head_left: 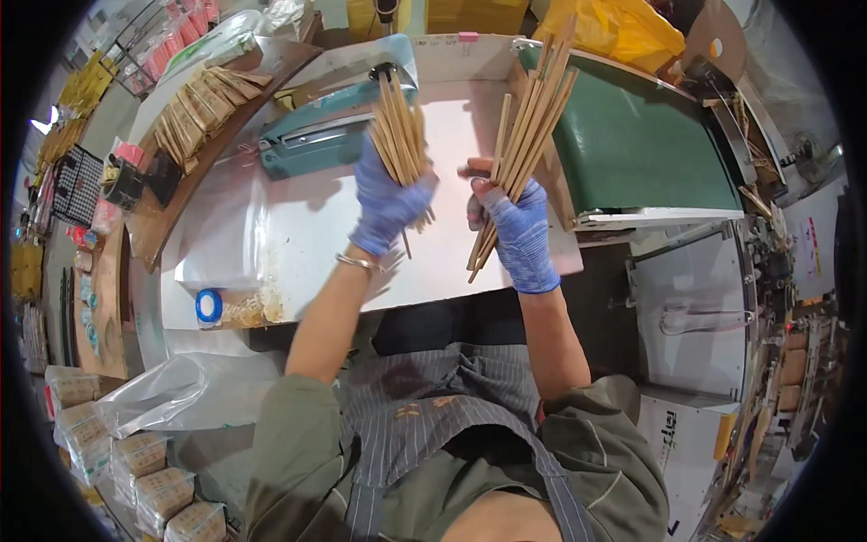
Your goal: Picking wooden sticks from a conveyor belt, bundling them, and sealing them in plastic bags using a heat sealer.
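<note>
Both hands wear blue knitted gloves and are raised over a white worktable (316, 235). My left hand (390, 200) is closed round a thick bundle of thin wooden sticks (397, 131), their ends poking out above and below the fist; motion blurs it a little. In my right hand (519, 221) is a looser bundle of longer-looking wooden sticks (533, 117), fanned toward the top. One stick stands apart from the rest there, beside the thumb. The bundles are apart from each other. Behind the left hand sits a teal bag sealer (316, 140).
A green conveyor belt (641, 135) borders the table on the right. Flat clear plastic bags (221, 235) and a blue tape roll (209, 305) lie at the left. Paper-wrapped packs (203, 108) rest on a wooden shelf at the upper left. Bagged packs (167, 483) stand lower left.
</note>
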Motion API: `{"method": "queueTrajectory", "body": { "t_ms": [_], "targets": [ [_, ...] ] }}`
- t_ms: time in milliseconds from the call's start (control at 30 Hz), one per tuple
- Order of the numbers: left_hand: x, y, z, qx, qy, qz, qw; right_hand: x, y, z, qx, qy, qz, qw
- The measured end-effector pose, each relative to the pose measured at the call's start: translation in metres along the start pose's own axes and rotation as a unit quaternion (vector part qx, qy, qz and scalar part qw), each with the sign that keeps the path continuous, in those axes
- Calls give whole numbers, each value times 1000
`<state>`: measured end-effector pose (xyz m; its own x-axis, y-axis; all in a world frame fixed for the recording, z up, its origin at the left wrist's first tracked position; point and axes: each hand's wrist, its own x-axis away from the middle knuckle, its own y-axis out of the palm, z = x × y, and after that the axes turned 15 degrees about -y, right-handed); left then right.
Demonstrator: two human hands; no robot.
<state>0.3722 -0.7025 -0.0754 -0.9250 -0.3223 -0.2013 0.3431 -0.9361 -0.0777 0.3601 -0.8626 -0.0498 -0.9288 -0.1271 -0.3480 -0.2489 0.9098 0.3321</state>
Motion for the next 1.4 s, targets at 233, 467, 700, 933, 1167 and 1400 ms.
{"method": "queueTrajectory", "body": {
  "t_ms": [233, 467, 700, 933, 1167, 1400],
  "targets": [
    [30, 28, -93, -121, 27, -24, 992, 12, 8, 29, 10, 45, -4, 999],
    [47, 29, -64, -29, 82, 23, 996, 21, 8, 13, 3, 44, -7, 999],
    [48, 27, -58, -80, 122, 18, 989, 31, 10, 13, 5, 48, 41, 998],
    [45, 17, -78, -150, 144, 52, 977, 55, -26, 43, 89, 167, 59, 980],
    [74, 10, -138, 216, -177, -163, 946, 173, -33, 54, 59, 279, 76, 956],
    [72, 21, -72, -115, 35, 129, 984, 112, -27, 30, 70, 130, 90, 985]
  ]
}}
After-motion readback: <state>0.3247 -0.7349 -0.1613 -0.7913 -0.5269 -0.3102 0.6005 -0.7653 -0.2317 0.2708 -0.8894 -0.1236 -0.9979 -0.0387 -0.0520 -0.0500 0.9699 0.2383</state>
